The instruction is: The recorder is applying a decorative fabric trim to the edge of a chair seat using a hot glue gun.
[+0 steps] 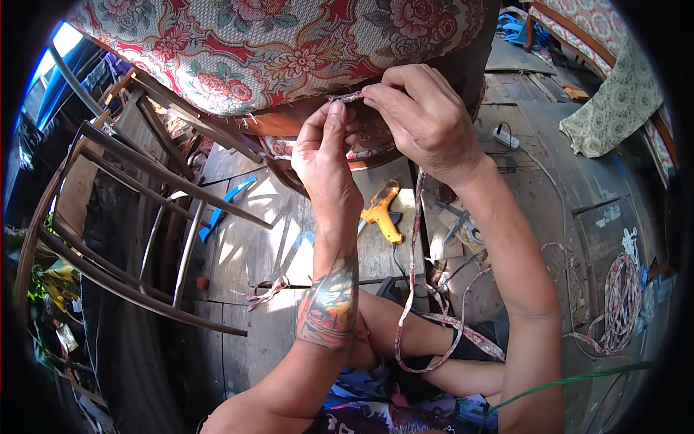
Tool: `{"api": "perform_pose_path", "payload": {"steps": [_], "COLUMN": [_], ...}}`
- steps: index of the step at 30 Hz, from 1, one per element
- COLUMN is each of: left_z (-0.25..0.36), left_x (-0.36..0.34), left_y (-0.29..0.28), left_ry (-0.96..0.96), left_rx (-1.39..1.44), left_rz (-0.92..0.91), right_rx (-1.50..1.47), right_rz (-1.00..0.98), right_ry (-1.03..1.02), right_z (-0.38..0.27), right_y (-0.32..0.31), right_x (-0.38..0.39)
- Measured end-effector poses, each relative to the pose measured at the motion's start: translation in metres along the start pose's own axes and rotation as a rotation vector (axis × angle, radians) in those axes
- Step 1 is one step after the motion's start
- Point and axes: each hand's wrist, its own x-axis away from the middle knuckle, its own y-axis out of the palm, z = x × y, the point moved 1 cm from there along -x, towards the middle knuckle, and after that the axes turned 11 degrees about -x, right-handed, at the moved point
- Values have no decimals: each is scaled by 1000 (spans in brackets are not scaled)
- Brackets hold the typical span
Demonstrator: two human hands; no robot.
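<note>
Floral upholstered furniture (282, 54) fills the top of the view, its lower fabric edge frayed above a wooden rail (278, 121). Just in front of that edge, my left hand (325, 148) pinches the end of a fabric-covered piping cord (413, 249) between thumb and fingers. My right hand (434, 123) grips the same cord a short way to the right, so a small length spans both hands. From there the cord hangs down and loops over my legs. A yellow glue gun (382, 213) lies on the floor below my hands.
A curved metal frame (144, 289) stands at left, near a blue strip (224, 210). Coiled piping (618, 300) lies at right. A white power strip (505, 137) and scissors-like tool (463, 224) rest on wooden planks (253, 333). Patterned cloth (614, 105) drapes at upper right.
</note>
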Motion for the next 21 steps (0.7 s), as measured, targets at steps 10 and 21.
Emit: {"api": "perform_pose_path", "payload": {"steps": [10, 21], "left_z": [6, 6], "left_x": [-1, 0], "left_y": [2, 10], "left_ry": [-22, -16], "left_rx": [-2, 43], "left_rz": [19, 54], "right_rx": [-50, -53], "right_rz": [9, 11], "right_ry": [48, 47], "right_z": [0, 0], "right_y": [4, 5], "right_x": [-3, -7]}}
